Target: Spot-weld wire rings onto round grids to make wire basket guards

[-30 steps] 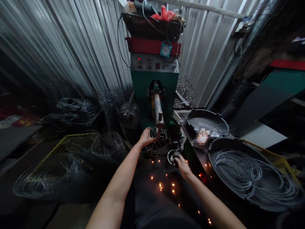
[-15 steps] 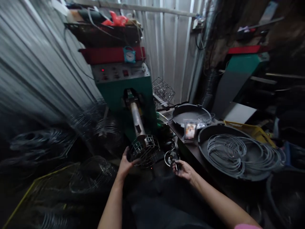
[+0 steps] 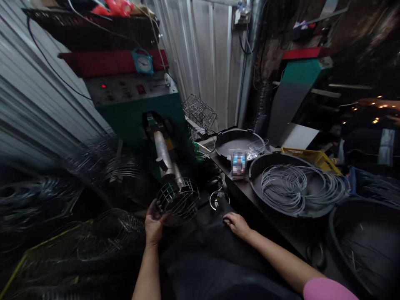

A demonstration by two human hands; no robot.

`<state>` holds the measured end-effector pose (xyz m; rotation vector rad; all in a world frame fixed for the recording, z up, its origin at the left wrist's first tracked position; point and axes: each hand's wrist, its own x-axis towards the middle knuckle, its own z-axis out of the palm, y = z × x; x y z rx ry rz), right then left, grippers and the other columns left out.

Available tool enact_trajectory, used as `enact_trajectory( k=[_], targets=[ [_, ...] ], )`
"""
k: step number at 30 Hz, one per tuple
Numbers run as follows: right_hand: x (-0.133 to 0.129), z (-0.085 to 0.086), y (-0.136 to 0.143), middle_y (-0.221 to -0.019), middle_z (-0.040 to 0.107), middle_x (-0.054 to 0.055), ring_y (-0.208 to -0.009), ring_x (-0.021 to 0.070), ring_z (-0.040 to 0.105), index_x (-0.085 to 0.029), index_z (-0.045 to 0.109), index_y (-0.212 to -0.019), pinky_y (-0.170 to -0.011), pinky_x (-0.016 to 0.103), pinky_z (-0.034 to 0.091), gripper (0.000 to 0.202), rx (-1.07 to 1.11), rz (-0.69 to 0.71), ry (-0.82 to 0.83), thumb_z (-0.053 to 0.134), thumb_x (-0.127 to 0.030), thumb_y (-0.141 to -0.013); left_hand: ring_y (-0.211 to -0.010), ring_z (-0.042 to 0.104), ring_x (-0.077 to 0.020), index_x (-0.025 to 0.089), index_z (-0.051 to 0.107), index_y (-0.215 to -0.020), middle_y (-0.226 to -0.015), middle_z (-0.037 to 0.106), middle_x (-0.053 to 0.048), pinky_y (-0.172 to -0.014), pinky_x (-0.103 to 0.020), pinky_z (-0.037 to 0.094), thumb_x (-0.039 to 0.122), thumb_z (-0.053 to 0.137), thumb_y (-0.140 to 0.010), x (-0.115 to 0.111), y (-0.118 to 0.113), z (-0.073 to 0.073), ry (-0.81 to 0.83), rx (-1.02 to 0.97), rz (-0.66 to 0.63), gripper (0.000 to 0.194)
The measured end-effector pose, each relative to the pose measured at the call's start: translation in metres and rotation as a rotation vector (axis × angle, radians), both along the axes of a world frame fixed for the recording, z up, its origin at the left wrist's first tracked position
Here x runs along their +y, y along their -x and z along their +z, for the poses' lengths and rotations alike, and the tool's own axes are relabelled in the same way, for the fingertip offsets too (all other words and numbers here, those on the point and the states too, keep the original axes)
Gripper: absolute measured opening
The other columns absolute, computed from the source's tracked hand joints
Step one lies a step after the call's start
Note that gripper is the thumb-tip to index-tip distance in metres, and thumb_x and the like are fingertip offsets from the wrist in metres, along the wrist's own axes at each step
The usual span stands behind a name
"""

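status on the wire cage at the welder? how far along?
Done: the cage already has rings and ribs joined into a basket shape, and finished-looking cages are piled at left. In hand: left hand grips the cage on the welder arm; right hand rests on the dark cloth, holding nothing. Left: loose rings wait in the pan.

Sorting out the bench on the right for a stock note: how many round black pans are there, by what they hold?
Black pan with wire rings: 1
Black pan behind the small box: 1
Black pan at the near right edge, contents unclear: 1
Total: 3
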<state>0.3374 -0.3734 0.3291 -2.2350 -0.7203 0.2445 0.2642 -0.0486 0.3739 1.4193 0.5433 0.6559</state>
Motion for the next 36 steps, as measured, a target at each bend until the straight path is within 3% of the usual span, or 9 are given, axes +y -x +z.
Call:
enact_trajectory(
  k=[3,7,11,14,18,23,28,31,36],
  targets=[
    [0.006,0.027,-0.003,-0.093,0.069,0.011,-0.088,0.0216,0.064,-0.015,0.067,-0.091,-0.08,0.032,0.048,0.019,0.025,0.114,0.005,0.053,-0.014,-0.08,-0.11,0.055,-0.0265,0.024,0.048,-0.124,-0.124,0.053,-0.009,-0.095,-0.041,0.045,0.036,0.083,-0.049,-0.012,0.025,0.013,-0.139,0.07,-0.07,0.083],
    [0.026,0.092,-0.004,-0.091,0.068,0.005,-0.084,0.0174,0.064,-0.018,0.063,-0.101,-0.075,0.027,0.048,0.024,0.068,0.298,-0.107,0.06,-0.018,-0.077,-0.119,0.047,-0.0286,0.021,0.052,-0.119,-0.129,0.048,-0.009,-0.102,-0.044,0.037,0.04,0.08,-0.053,-0.036,0.048,0.035,-0.499,0.122,-0.047,0.074],
    [0.054,0.148,-0.006,-0.078,0.064,-0.001,-0.073,0.0146,0.06,-0.018,0.06,-0.1,-0.062,0.021,0.044,0.036,0.115,0.37,0.055,0.07,-0.012,-0.065,-0.12,0.045,-0.0299,0.018,0.054,-0.115,-0.126,0.048,-0.011,-0.102,-0.046,0.037,0.038,0.081,-0.052,-0.058,0.046,0.057,-0.786,0.124,-0.083,0.071],
    [0.075,0.169,-0.008,-0.074,0.061,-0.002,-0.07,0.0134,0.057,-0.017,0.06,-0.092,-0.058,0.02,0.04,0.032,0.079,0.379,0.156,0.069,-0.01,-0.063,-0.118,0.046,-0.03,0.017,0.053,-0.114,-0.125,0.049,-0.012,-0.101,-0.047,0.038,0.03,0.082,-0.049,-0.066,0.04,0.065,-0.906,0.138,-0.128,0.072],
    [0.092,0.175,-0.002,-0.075,0.062,-0.001,-0.071,0.0142,0.057,-0.017,0.059,-0.087,-0.058,0.02,0.038,0.026,-0.04,0.352,0.182,0.067,-0.01,-0.064,-0.117,0.048,-0.0301,0.018,0.054,-0.11,-0.124,0.052,-0.012,-0.099,-0.046,0.038,0.026,0.082,-0.046,-0.072,0.038,0.067,-0.991,0.15,-0.133,0.07],
    [0.097,0.161,0.014,-0.08,0.067,0.002,-0.073,0.0162,0.061,-0.019,0.062,-0.091,-0.063,0.023,0.041,0.02,-0.163,0.298,0.131,0.06,-0.011,-0.073,-0.114,0.05,-0.0302,0.018,0.056,-0.104,-0.122,0.054,-0.012,-0.097,-0.046,0.038,0.028,0.081,-0.048,-0.078,0.038,0.071,-1.04,0.118,-0.128,0.062],
    [0.092,0.145,0.01,-0.093,0.069,0.004,-0.089,0.0166,0.064,-0.019,0.066,-0.093,-0.077,0.025,0.046,0.023,-0.112,0.518,-0.009,0.053,-0.007,-0.078,-0.115,0.049,-0.03,0.019,0.057,-0.098,-0.123,0.053,-0.012,-0.096,-0.047,0.038,0.027,0.081,-0.048,-0.076,0.038,0.07,-0.993,0.087,-0.181,0.055],
    [0.087,0.147,0.002,-0.096,0.069,0.006,-0.092,0.0174,0.063,-0.017,0.067,-0.097,-0.081,0.027,0.047,0.021,-0.081,0.633,-0.039,0.053,-0.013,-0.081,-0.117,0.048,-0.0297,0.019,0.057,-0.097,-0.124,0.052,-0.012,-0.097,-0.047,0.038,0.027,0.081,-0.048,-0.074,0.038,0.067,-0.942,0.095,-0.195,0.054],
    [0.086,0.15,-0.005,-0.096,0.068,0.008,-0.09,0.0195,0.063,-0.016,0.066,-0.101,-0.08,0.029,0.048,0.028,-0.143,0.723,-0.001,0.065,-0.012,-0.073,-0.118,0.047,-0.0292,0.019,0.059,-0.096,-0.125,0.052,-0.012,-0.099,-0.048,0.038,0.028,0.081,-0.048,-0.07,0.037,0.063,-0.907,0.08,-0.212,0.054]
  ],
)
